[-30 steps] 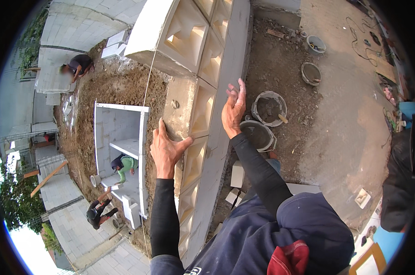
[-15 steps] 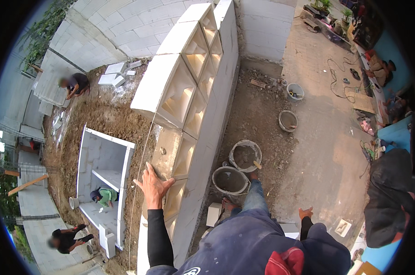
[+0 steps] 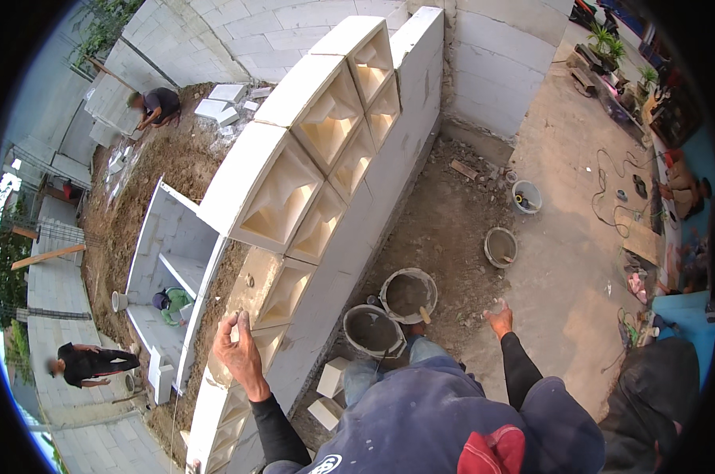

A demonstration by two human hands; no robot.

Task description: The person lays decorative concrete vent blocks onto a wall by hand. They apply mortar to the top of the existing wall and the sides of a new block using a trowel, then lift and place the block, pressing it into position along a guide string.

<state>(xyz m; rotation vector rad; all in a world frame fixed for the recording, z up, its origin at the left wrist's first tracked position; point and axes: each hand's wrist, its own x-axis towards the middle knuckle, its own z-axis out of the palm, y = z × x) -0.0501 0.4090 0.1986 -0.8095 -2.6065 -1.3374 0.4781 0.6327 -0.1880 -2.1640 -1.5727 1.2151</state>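
My left hand (image 3: pixel 240 359) is raised over the near part of the wall's top. Its fingers are bent in; a small grey bit shows at the fingertips, too small to name. Beneath and beside it run cream blocks with pyramid-shaped hollows (image 3: pixel 284 291), set in a course along the wall. A bare ledge (image 3: pixel 255 272) past my hand carries a small grey lump of mortar (image 3: pixel 250 280). Farther along, larger hollow blocks (image 3: pixel 281 204) stand in a second course. My right hand (image 3: pixel 499 318) hangs in the air over the ground at right, fingers apart, holding nothing.
Two mortar tubs (image 3: pixel 409 295) stand close by my legs, one with a trowel handle (image 3: pixel 425 314). Buckets (image 3: pixel 499 247) sit farther off. Left of the wall lie a pit with block walls (image 3: pixel 168 268) and a person in green (image 3: pixel 173 305). Pale blocks (image 3: pixel 334 378) lie near my feet.
My left hand has lifted and its spread fingers have bent inward. My right hand has swung forward and up, away from my side. My view has turned, and the person in black at left stands straighter.
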